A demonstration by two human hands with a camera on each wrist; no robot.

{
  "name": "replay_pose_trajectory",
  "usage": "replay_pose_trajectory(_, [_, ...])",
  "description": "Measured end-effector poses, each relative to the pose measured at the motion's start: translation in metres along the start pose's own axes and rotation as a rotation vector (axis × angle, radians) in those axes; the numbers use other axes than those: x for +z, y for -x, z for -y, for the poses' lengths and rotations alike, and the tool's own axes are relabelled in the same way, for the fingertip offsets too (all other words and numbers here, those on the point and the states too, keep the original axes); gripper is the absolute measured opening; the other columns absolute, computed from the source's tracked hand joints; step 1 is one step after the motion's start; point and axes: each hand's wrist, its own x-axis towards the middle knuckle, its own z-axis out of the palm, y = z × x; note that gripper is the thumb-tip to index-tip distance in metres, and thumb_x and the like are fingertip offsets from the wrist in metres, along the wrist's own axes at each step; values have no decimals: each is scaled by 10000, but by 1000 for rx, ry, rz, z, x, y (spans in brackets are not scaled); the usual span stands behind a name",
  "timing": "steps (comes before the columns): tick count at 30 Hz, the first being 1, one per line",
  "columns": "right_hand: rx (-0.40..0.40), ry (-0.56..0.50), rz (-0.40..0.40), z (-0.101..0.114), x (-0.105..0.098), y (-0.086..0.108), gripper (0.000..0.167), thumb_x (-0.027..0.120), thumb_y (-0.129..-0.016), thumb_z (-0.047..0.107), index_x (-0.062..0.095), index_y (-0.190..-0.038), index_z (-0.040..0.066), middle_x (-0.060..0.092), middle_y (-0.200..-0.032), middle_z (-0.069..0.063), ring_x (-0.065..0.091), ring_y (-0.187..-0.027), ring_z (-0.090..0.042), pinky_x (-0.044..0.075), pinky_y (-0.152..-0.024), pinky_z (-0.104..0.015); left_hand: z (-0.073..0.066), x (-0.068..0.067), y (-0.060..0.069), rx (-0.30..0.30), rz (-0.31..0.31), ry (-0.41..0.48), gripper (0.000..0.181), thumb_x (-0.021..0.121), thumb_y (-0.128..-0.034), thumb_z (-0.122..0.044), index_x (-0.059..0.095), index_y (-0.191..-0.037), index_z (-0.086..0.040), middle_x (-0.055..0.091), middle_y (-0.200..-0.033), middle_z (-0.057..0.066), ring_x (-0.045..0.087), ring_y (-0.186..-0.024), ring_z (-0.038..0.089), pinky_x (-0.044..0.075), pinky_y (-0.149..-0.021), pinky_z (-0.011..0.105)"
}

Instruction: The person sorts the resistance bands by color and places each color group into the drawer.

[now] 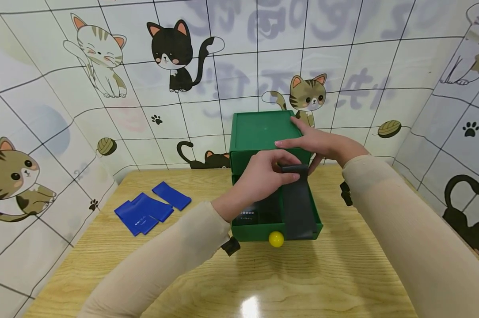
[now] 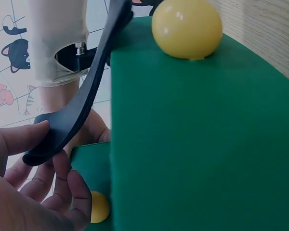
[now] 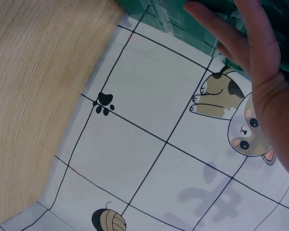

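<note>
My left hand (image 1: 263, 174) pinches one end of a black resistance band (image 1: 297, 203) between thumb and fingers. The band slants down across the right side of an open green drawer (image 1: 253, 232), its lower end at the front wall. Another black band (image 1: 247, 217), printed with white dots and lettering, lies inside on the left. In the left wrist view, the held band (image 2: 62, 127) bends between the thumb and fingers. My right hand (image 1: 317, 143) rests with spread fingers on the top right of the green drawer box (image 1: 259, 128); in the right wrist view its fingers are partly cut off.
Several blue resistance bands (image 1: 144, 214) lie on the wooden table (image 1: 207, 282) to the left. A yellow round knob (image 1: 276, 239) sticks out from the drawer's front. Behind the table hangs a white cat-print backdrop (image 1: 239, 57), close behind the box.
</note>
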Motion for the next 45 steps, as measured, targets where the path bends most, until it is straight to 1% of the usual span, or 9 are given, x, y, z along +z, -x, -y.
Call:
replay_pose_trajectory(5, [5,33,-9,0,-1,0,1194,659,-931,729,-228,-1663,410,-234,-1785,-65,277,-1600,-469,655,-756,-494,0,4,-3,0,4,-20,219,780,-988,-183,762,-1205,-163,773,-1191,12,672,-901,148,555,-761,238])
replay_pose_trajectory(11, [1,36,-16,0,-1,0,1192,660,-927,731,-215,-1669,407,-219,-1789,-67,249,-1612,-462,651,-746,-489,2,7,-9,4,-12,-48,188,776,-992,-189,761,-1179,-168,783,-1150,-1,685,-888,132,561,-755,243])
replay_pose_trajectory(14, [0,30,-16,0,-1,-1,1194,667,-923,732,-210,-1669,415,-216,-1790,-58,242,-1617,-457,654,-755,-494,2,7,-12,-1,-8,-82,182,770,-996,-191,761,-1177,-174,785,-1150,-8,693,-922,121,569,-791,251])
replay_pose_trajectory(21, [-1,14,-14,-2,-1,-1,1191,674,-930,714,-212,-1668,416,-237,-1785,-54,235,-1613,-480,657,-753,-509,3,8,-16,-9,61,-187,165,762,-1004,-212,772,-1169,-201,783,-1156,-43,687,-1063,102,567,-930,299])
replay_pose_trajectory(27, [-6,-18,0,-2,0,-1,1180,684,-936,696,-210,-1662,438,-278,-1770,-4,131,-1641,-483,657,-747,-538,5,13,-12,-44,143,-271,163,782,-989,-205,775,-1152,-192,796,-1087,-60,687,-1004,76,566,-894,262])
replay_pose_trajectory(32, [-7,2,-7,-1,-1,-1,1176,681,-934,703,-195,-1669,429,-261,-1776,0,148,-1639,-473,656,-744,-524,5,18,-11,-66,216,-313,144,795,-978,-200,768,-1118,-178,797,-1062,-53,690,-951,69,571,-859,250])
replay_pose_trajectory(36, [-8,-1,-1,-1,-2,0,1170,676,-941,694,-202,-1667,429,-266,-1776,-20,182,-1622,-502,657,-739,-531,6,24,-10,-51,262,-413,146,807,-971,-234,755,-1103,-199,791,-1057,-65,676,-913,73,570,-832,251])
replay_pose_trajectory(41, [-7,-16,3,-2,-1,1,1170,675,-947,685,-214,-1664,429,-268,-1775,-38,193,-1614,-517,657,-737,-542,8,29,-10,-33,264,-545,168,802,-974,-241,745,-1129,-210,770,-1063,-61,660,-866,84,578,-798,250])
replay_pose_trajectory(45, [-4,-19,1,-1,-1,1,1177,678,-938,699,-213,-1662,435,-260,-1777,-36,184,-1619,-509,658,-745,-536,8,29,-14,-58,232,-553,197,796,-979,-233,737,-1165,-203,763,-1101,-45,665,-872,87,587,-808,251])
